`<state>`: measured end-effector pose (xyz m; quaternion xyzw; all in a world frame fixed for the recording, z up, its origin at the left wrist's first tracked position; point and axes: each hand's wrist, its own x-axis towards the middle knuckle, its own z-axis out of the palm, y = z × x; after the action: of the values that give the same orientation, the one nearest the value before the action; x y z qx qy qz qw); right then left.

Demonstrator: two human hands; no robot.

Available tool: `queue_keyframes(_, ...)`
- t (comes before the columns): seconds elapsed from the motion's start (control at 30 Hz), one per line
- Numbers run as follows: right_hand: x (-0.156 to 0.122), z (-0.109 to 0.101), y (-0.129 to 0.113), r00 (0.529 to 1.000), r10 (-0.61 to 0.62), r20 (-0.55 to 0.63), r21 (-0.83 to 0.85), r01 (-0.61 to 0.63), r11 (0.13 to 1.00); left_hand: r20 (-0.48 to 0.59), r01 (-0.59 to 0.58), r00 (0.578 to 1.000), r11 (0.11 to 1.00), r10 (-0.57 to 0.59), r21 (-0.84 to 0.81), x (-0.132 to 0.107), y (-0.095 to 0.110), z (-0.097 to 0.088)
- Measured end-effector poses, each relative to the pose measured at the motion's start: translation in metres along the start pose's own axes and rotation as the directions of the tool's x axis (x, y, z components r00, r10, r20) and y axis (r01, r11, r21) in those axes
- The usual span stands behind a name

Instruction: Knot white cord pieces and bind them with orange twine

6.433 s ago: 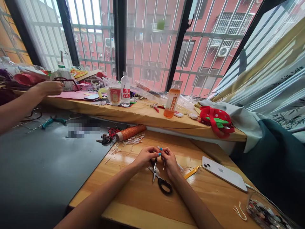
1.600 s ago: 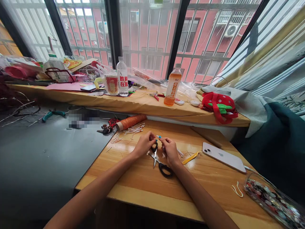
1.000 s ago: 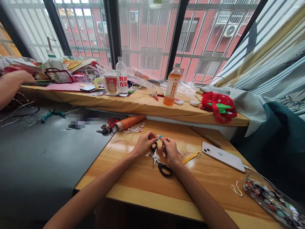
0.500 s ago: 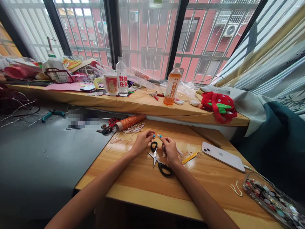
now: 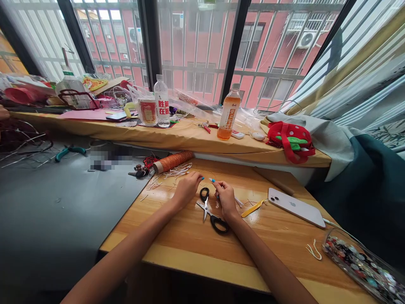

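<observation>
My right hand (image 5: 226,197) is closed in a pinch on a white cord, whose tip shows at the blue-nailed thumb and finger; pale strands (image 5: 238,203) stick out beside the palm. My left hand (image 5: 187,187) is turned with its back towards me, thumb and fingers pressed together a short gap away. Whatever lies in that pinch, perhaps too fine to see, is hidden. Between the wrists, black-handled scissors (image 5: 206,207) lie spread on the wooden table (image 5: 177,236). Yellow tweezers (image 5: 253,208) rest just right of my right hand.
A spool of orange cord (image 5: 174,162) lies at the table's back left, near loose white threads (image 5: 180,170). On the right are a phone (image 5: 296,207), a short white cord (image 5: 313,250) and a bead box (image 5: 360,261). Bottles, including an orange drink (image 5: 228,114), stand on the ledge behind.
My left hand has drawn slightly to the left and turned its back more towards me, widening the gap to my right hand. My right hand has stayed nearly still.
</observation>
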<state>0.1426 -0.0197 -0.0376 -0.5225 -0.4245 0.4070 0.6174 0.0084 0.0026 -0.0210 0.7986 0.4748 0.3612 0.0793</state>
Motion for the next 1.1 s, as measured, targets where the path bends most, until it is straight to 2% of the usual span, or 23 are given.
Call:
queue_keyframes(0.13,0.0013,0.0001,-0.0016,1.000,0.020,0.001,0.042,-0.020,0.999,-0.022,0.005,1.000,1.000,-0.005,-0.028,0.0020,0.0022,-0.0001)
queue_keyframes(0.33,0.0007,-0.0002,-0.0039,0.999,0.041,0.016,0.074,-0.042,0.996,0.189,0.083,0.982,0.951,-0.026,-0.299,0.0072,0.0023,0.0038)
queue_keyframes(0.5,0.0003,-0.0007,-0.0032,0.998,0.048,0.026,0.086,-0.051,0.995,0.301,0.190,0.953,0.851,-0.039,-0.490,0.0063,-0.0018,0.0088)
queue_keyframes(0.6,0.0010,-0.0008,-0.0037,0.998,0.052,0.026,0.084,-0.054,0.995,0.349,0.259,0.934,0.809,-0.072,-0.527,0.0059,-0.0038,0.0089)
queue_keyframes(0.73,-0.0001,0.0002,-0.0071,0.998,0.056,0.041,0.092,-0.059,0.994,0.334,0.309,0.933,0.778,-0.136,-0.547,0.0070,-0.0021,0.0037)
queue_keyframes(0.97,-0.0015,0.0012,-0.0063,0.998,0.034,0.049,0.039,-0.036,0.999,0.202,0.274,0.960,0.784,-0.192,-0.557,0.0067,0.0005,0.0005)
queue_keyframes(1.1,0.0007,0.0009,-0.0015,0.999,-0.004,0.047,-0.011,0.005,1.000,0.172,0.286,0.958,0.713,-0.230,-0.640,0.0049,0.0027,0.0018)
